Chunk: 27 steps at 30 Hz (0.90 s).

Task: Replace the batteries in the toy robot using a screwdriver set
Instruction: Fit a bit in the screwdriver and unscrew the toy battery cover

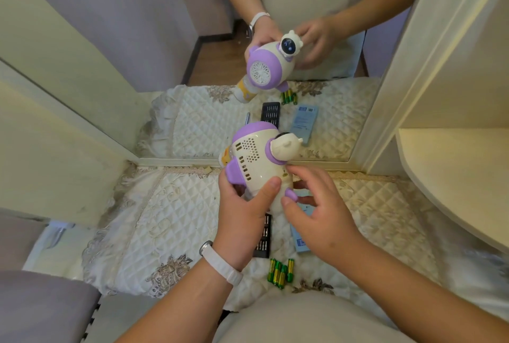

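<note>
One toy robot (256, 161), cream plastic with purple trim, is up off the table in front of the mirror (154, 26). Its slotted back is turned toward you. Its long axis runs roughly side to side, with the round head to your right and the yellow base to your left.

Your left hand (242, 221) grips it from underneath, thumb pressed on the cream shell. Your right hand (322, 213) is at the head end with fingers spread and holding nothing. Its fingertips are by the neck and the small purple arm, but I cannot tell whether they touch.

Below your hands on the quilted cream tablecloth (165, 218), the black tray of screwdriver bits (263, 235) and the pale blue box (300, 238) lie side by side. A cluster of green batteries (281, 272) lies nearer the front edge, toward you.

No battery cover shows yet, so you probably need to turn the body to find its screw. Your right hand is the free one, and the tray lies just under it.
</note>
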### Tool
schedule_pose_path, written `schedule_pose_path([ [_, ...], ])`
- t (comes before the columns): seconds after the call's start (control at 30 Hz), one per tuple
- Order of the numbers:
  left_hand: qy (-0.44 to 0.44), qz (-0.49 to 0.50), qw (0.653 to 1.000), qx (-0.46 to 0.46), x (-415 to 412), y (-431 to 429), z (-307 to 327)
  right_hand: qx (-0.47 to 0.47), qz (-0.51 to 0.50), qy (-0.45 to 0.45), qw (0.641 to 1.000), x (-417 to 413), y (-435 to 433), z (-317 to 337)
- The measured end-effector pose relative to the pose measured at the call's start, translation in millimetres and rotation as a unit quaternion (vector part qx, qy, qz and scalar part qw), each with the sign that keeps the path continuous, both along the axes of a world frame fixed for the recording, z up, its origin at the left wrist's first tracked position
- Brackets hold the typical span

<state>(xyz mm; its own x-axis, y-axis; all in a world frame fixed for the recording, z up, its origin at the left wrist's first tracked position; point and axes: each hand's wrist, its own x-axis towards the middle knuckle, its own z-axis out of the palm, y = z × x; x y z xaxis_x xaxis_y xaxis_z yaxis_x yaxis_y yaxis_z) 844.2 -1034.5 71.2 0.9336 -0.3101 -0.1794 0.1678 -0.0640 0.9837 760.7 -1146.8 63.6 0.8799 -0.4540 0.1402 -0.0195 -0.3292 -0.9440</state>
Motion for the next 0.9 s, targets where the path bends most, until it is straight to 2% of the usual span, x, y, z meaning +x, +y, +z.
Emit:
schedule_pose_path([
  [0.13, -0.007, 0.01, 1.0, 0.006, -3.7, -1.2, 7.6, -0.076, -0.005, -0.002, 0.997, -1.4, -3.8, -2.0],
  [0.47, -0.048, 0.003, 0.999, 0.012, -7.8, 2.1, 16.5, -0.106, 0.009, -0.021, 0.994, 0.3, -10.3, 1.8],
  [0.67, -0.056, 0.004, 0.998, 0.026, -10.4, 1.0, 19.6, 0.036, 0.017, -0.015, 0.999, 5.1, -12.7, 9.8],
  [0.8, -0.065, -0.007, 0.997, 0.034, -11.6, -0.8, 20.1, 0.186, 0.018, -0.006, 0.982, 8.1, -11.5, 12.6],
  [0.9, -0.067, -0.009, 0.997, 0.033, -12.1, -2.3, 20.0, 0.199, 0.004, -0.01, 0.98, 7.6, -10.3, 12.9],
])
